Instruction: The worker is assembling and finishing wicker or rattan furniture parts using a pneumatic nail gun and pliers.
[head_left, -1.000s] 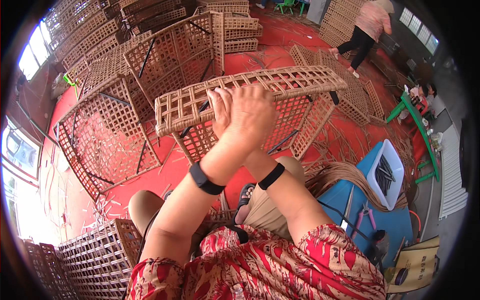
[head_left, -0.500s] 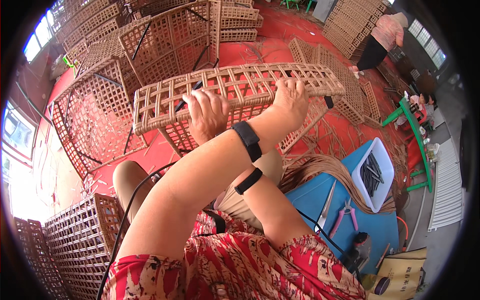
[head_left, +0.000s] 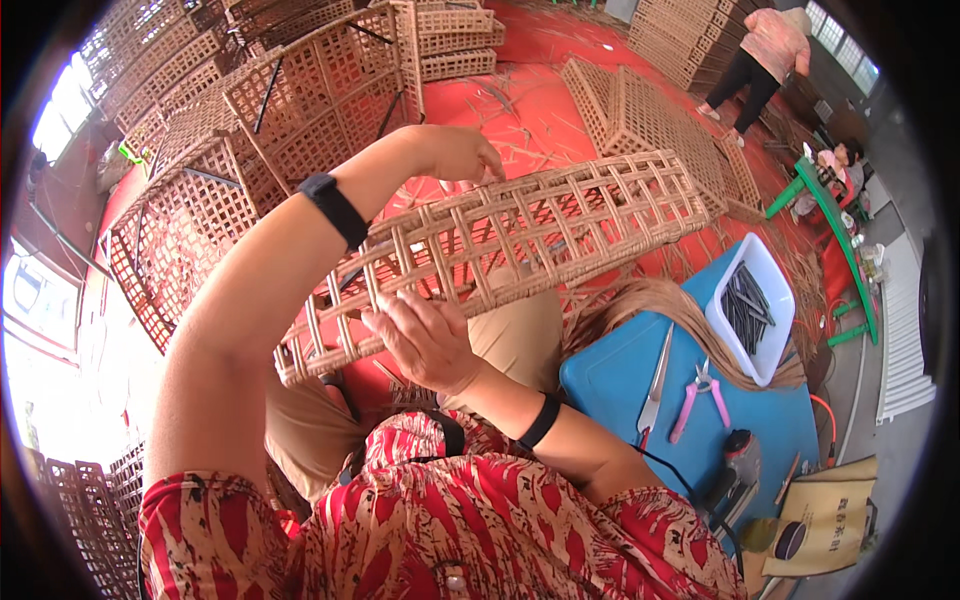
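A long woven rattan lattice panel (head_left: 560,215) lies across my lap, tilted up to the right. My left hand (head_left: 462,152) reaches over its far top edge, fingers curled on the rim. My right hand (head_left: 425,338) grips the near lower edge with fingers through the weave. Both wrists wear black bands. My tan trousers show beneath the panel.
More woven frames (head_left: 330,85) and stacks stand on the red floor to the left and back. A blue table (head_left: 690,400) at right holds a white tray of dark nails (head_left: 752,300), pink pliers (head_left: 700,392), a blade and rattan strips. A person (head_left: 760,55) stands far right.
The panel has come down closer onto my lap. My left arm now reaches over its top edge, and my right hand has shifted to the near lower edge.
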